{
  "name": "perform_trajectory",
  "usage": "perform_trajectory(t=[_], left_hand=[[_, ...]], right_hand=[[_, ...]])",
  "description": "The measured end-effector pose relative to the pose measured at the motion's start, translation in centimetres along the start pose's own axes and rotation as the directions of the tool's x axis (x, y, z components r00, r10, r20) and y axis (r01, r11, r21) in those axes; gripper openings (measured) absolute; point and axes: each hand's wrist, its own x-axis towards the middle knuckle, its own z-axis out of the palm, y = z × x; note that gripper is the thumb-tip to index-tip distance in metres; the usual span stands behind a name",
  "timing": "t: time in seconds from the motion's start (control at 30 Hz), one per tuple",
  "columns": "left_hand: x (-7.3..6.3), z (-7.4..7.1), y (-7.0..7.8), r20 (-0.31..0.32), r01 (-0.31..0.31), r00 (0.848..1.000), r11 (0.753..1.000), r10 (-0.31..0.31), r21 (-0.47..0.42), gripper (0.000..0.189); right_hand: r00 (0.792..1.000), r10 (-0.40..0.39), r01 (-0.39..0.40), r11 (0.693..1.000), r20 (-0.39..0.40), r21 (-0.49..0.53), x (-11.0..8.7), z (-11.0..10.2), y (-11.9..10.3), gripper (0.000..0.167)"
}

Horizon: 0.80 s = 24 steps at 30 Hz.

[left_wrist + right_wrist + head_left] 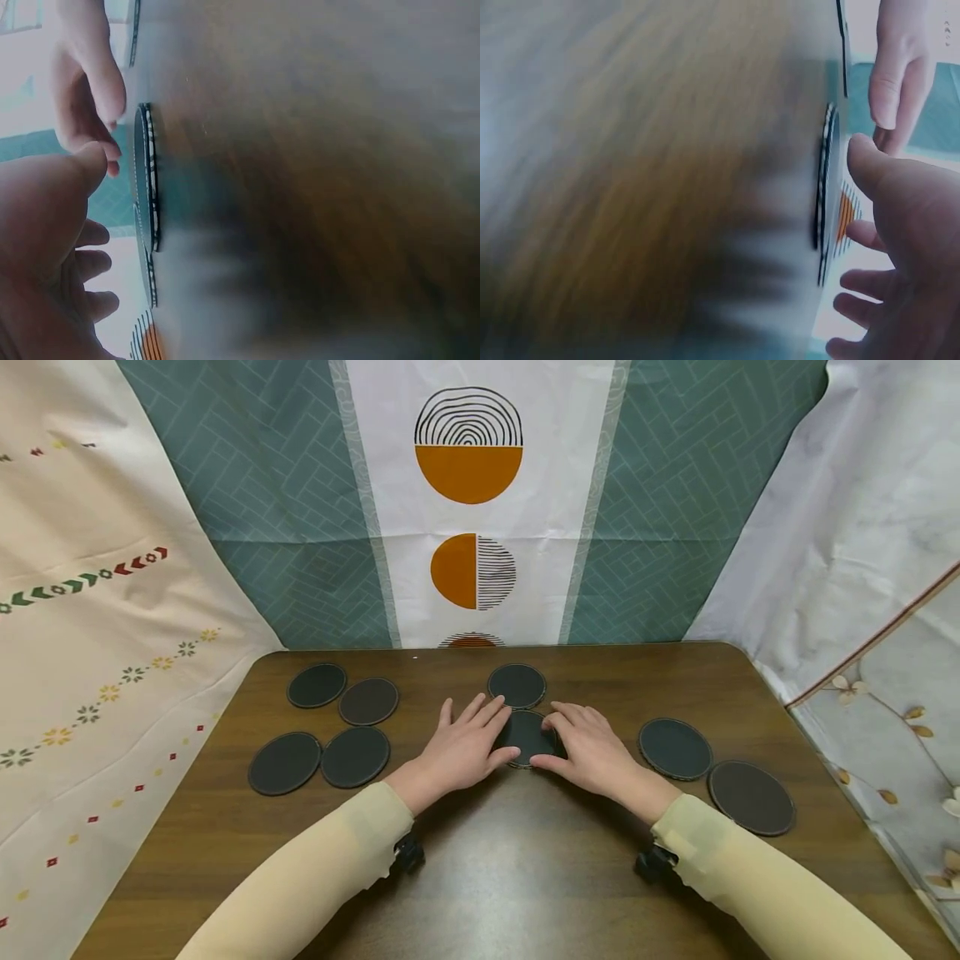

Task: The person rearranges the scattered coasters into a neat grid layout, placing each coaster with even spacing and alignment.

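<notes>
Two dark round coasters lie one behind the other at the middle of the table in the head view: the near coaster and the far coaster. My left hand is over the near coaster's left side, fingers spread and pointing away. On the other side, my right hand has its thumb and fingers apart around the right rim. Both wrist views show the coaster edge-on with pale stitching, the fingers of the left hand and right hand loosely bent just above it.
Several more coasters lie on the left, among them a brownish one and a black one. On the right are a dark coaster and a brown one. Patterned cloths hang behind the wooden table.
</notes>
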Motion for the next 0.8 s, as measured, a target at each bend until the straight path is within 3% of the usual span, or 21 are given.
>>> perform_trajectory(t=[0.47,0.8], left_hand=[[3.0,0.2,0.0,0.044,0.027,0.999,1.0,-0.027,0.001,0.081],[4.0,0.1,0.1,0.098,0.028,0.995,1.0,-0.028,0.008,0.085]], right_hand=[[0.997,0.071,-0.072,0.995,-0.005,-0.066,-3.8,-3.1,4.2,0.078],[0.991,0.134,-0.134,0.986,0.002,-0.103,-6.2,-4.5,6.9,0.08]])
